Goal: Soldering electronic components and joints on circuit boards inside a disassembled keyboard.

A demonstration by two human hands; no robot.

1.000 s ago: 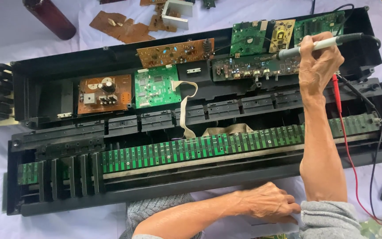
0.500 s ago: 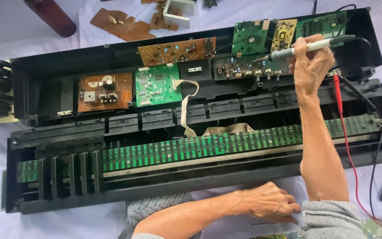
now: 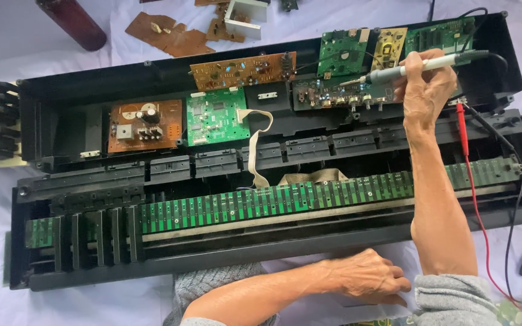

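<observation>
I am gripping the grey soldering iron [image 3: 421,64] in my right hand [image 3: 425,90], and over the last second I have been easing it up and leftward, so its tip is now pointing at the dark circuit board [image 3: 333,95] along the back wall of the opened black keyboard case [image 3: 80,108], seemingly settling on one spot there. My left hand [image 3: 367,279] is still resting palm down, fingers loosely curled and holding nothing, on the purple cloth [image 3: 7,193] just in front of the case. The red probe lead [image 3: 463,130] is lying beside my right wrist.
</observation>
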